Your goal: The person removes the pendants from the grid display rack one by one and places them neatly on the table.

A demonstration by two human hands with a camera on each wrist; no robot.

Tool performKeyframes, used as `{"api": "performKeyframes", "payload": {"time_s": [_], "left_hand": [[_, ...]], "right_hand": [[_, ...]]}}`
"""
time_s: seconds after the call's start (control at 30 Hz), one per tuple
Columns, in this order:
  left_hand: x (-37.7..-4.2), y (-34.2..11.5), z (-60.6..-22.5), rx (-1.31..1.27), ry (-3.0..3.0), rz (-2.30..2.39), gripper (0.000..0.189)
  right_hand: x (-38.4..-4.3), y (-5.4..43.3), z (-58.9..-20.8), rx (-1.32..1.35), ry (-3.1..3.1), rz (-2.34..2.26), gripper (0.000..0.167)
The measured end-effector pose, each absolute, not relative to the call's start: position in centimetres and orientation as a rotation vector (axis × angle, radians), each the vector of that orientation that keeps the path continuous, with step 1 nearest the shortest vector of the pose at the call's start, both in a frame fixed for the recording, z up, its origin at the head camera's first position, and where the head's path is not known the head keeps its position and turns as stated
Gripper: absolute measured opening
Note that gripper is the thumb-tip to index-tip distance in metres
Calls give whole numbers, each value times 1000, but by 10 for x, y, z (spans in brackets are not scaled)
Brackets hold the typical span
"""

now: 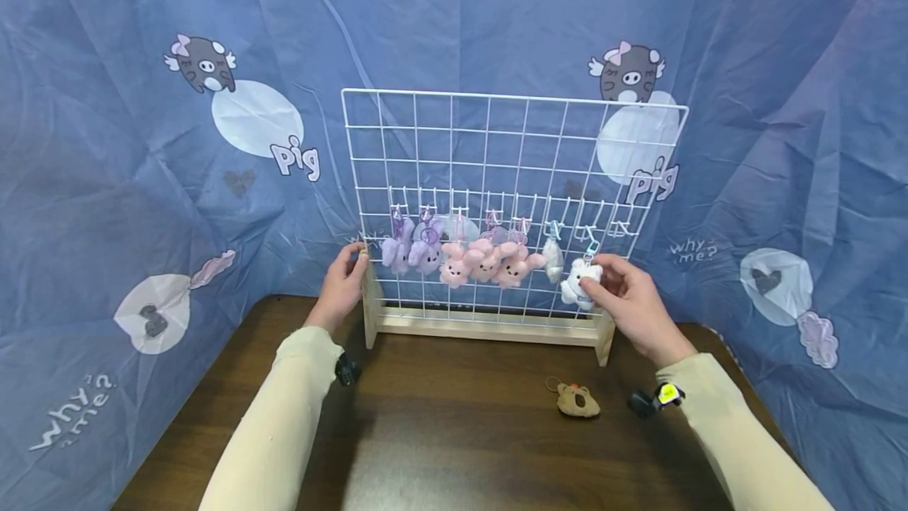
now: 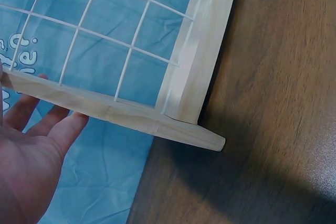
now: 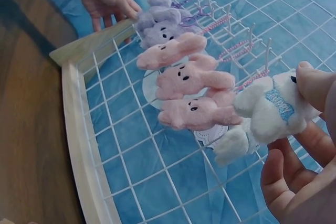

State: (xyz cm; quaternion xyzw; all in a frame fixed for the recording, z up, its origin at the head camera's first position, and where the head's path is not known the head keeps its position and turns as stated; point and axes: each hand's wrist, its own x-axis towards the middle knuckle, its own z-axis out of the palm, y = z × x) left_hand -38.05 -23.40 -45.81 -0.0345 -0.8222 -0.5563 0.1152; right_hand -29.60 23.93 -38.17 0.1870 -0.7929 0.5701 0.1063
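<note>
My right hand [image 1: 634, 304] pinches a white plush keychain [image 1: 576, 288] between thumb and fingers, in front of the grid's right part. Blue lettering crosses this plush in the right wrist view, and its light-blue clasp reaches up near a hook. At the other end, my left hand [image 1: 342, 288] holds the wooden side post [image 2: 100, 106] of the stand, fingers behind it. Between the hands, two purple plush keychains [image 1: 426, 255], three pink plush keychains [image 1: 486, 261] and another white plush keychain [image 1: 552, 261], turned sideways, hang from hooks on the white wire grid [image 1: 506, 132].
A brown plush keychain [image 1: 578, 401] lies on the dark wooden table [image 1: 454, 432], in front of the stand's right foot. One hook [image 1: 619, 229] at the far right holds nothing. Blue printed cloth [image 1: 426, 14] hangs behind and on both sides.
</note>
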Motion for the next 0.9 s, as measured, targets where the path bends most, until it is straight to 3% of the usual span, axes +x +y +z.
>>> {"api": "performKeyframes", "payload": {"time_s": [0.9], "left_hand": [[-381, -232, -458, -95, -2396, -1643, 45]], "right_hand": [[-297, 214, -408, 634, -2421, 1749, 34]]}}
